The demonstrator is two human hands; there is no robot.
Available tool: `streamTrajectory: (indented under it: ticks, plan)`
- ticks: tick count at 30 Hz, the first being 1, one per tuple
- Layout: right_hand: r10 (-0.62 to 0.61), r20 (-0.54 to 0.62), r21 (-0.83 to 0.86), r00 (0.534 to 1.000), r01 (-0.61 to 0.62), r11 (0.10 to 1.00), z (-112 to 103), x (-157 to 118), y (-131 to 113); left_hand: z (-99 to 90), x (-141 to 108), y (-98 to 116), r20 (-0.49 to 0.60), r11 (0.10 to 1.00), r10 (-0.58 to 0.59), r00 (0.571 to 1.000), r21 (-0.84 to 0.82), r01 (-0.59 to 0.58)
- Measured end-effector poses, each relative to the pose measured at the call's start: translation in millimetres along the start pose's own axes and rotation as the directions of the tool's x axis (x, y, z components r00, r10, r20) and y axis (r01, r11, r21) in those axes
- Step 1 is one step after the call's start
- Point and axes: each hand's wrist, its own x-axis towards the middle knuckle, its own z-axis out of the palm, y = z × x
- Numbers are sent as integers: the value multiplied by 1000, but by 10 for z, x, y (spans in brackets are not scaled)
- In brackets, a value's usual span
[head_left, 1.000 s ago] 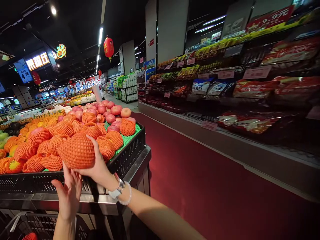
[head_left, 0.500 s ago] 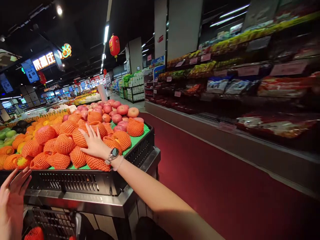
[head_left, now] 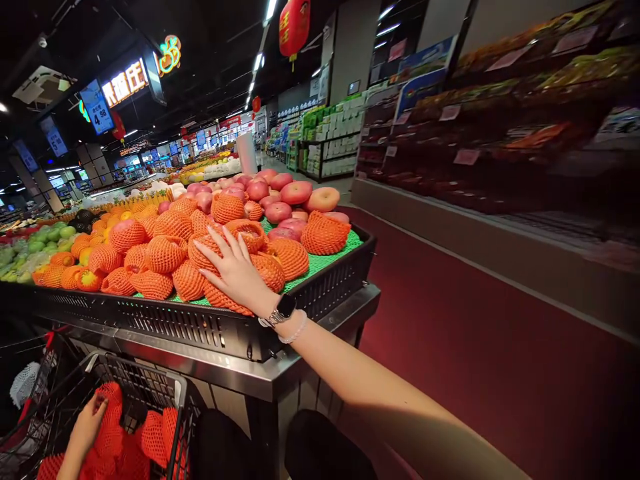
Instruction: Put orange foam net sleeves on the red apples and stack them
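Found right hand spread, ungripping, on netted fruit in the crate, left hand curled at the basket, cannot confirm any grip; could dislodge loosely piled pieces by pressing unevenly.

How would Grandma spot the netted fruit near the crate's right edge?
Find the black crate of fruit, then the right hand lying on the pile. Go right from the hand, past the netted fruits beside it. Your fruit is the orange-netted one furthest right, in front of bare red apples, with green mat showing in front and at its right.
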Motion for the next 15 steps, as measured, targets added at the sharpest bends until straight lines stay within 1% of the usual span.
streamTrajectory:
  ticks: [3, 5, 7, 9, 12, 15]
  plan:
    - [37, -79, -1, 996, -37, 999, -4, -1, 0, 275, 59, -215, -124, 981, -32, 992, 189, 55]
    - [40, -95, -12, 995, -42, 999, 3, -2, 6, 434, 112, -319, -159, 959, 16, 987, 281, 30]
    - [31, -89, -20, 996, -33, 999, 24, -2, 19, 551, 161, -404, -172, 938, 78, 982, 346, -14]
    - [27, -129, -24, 991, -30, 999, 56, -1, 40, 619, 203, -474, -187, 917, 140, 972, 394, -56]
    - [5, -223, -32, 975, -13, 999, 103, -2, 78, 642, 254, -546, -189, 880, 251, 949, 452, -143]
    - [-14, -239, -41, 971, 5, 999, 136, -3, 105, 621, 298, -584, -171, 839, 344, 923, 497, -221]
